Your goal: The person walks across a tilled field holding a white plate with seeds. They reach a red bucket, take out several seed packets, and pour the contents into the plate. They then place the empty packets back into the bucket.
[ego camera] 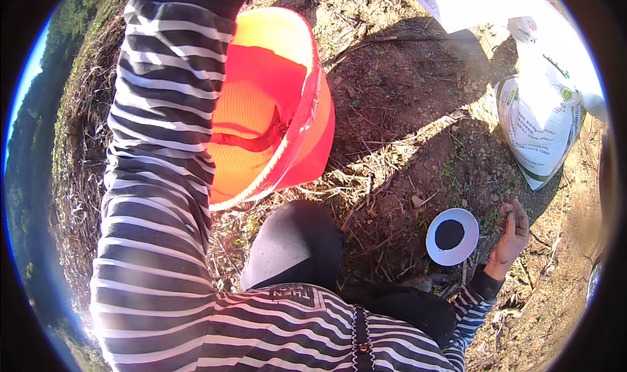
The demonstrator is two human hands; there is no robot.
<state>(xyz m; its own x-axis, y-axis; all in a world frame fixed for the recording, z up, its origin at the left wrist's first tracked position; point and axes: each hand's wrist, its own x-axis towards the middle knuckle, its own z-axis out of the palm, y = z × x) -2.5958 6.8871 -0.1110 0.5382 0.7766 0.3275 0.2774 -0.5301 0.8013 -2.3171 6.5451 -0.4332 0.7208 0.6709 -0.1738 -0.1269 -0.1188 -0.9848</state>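
Note:
My right hand [512, 237] hovers at the right with its fingers loosely curled and nothing visible in them. Just left of it, a white bowl [471, 247] rests on the soil, holding dark granular material [449, 234]. My left arm reaches up the left side in a striped sleeve [161, 141]; its hand is beyond the top edge, out of view. Beside that sleeve stands an orange-red bucket-like container [321, 141] with a woven-looking wall, tilted so its inside shows. A dark curved strip [245, 141] lies within it; I cannot tell what it is. The sleeve hides its left part.
White printed sacks [536, 132] lie at the upper right, partly washed out by glare. My bent knee [296, 242] is below the container. Dry stalks [362, 176] and small weeds cover the brown soil [392, 83]. At far left, a grassy bank [81, 122] borders wooded slopes.

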